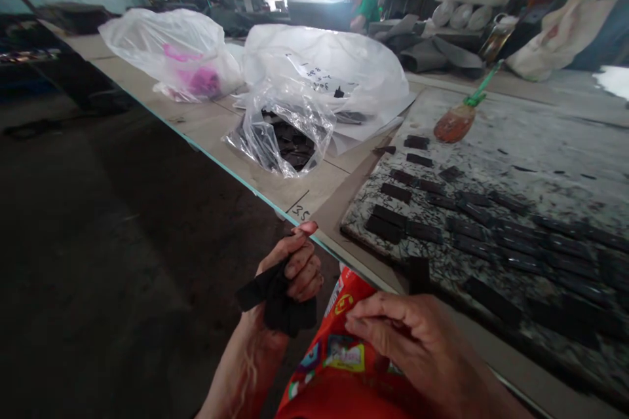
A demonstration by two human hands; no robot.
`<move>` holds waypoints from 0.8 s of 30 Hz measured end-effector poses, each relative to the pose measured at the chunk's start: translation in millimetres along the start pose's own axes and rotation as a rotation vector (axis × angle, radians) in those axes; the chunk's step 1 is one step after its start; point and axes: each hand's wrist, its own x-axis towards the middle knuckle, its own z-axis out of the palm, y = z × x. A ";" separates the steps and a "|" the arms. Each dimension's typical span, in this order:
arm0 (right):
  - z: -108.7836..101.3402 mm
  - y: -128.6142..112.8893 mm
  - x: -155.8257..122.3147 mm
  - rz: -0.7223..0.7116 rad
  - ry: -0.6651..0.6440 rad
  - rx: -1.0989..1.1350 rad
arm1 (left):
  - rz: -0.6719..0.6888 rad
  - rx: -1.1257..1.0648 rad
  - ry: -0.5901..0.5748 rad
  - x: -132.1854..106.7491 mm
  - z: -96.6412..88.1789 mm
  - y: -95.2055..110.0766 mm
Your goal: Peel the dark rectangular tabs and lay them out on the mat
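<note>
“Several black fabric pieces (pixel 289 317) in the head view: held where?”

“Bunched in the left hand (pixel 301 268), fingers curled tight around them, just off the near edge of the worktop (pixel 268 186).”

“And with the right hand (pixel 413 334)?”

“Thumb and fingertips close together before a red printed apron (pixel 334 399); cannot tell whether pinching anything.”

“Beyond?”

“On the stained board (pixel 565 137), rough rows of flat black strips (pixel 521 236), crowded toward its near edge; toward its far left corner, a green-handled tool (pixel 455 123). Along the worktop's edge, an open clear plastic bag (pixel 258 137), black pieces inside.”
</note>
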 end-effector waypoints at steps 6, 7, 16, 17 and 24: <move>1.4 -0.4 4.0 -0.095 0.047 -0.137 | -0.002 0.008 -0.030 1.1 0.3 -3.3; 1.9 -0.7 5.1 -0.180 0.042 -0.178 | 0.003 0.014 -0.033 1.3 1.5 -3.9; 2.4 -2.2 6.6 -0.194 0.132 -0.341 | 0.036 0.106 -0.034 14.9 4.1 -11.8; 1.2 -3.9 5.5 -0.201 0.139 -0.300 | 0.041 0.128 -0.021 16.6 6.1 -13.1; -8.4 -26.7 -0.7 -0.041 0.235 0.031 | 0.176 0.349 0.151 23.3 40.6 -27.5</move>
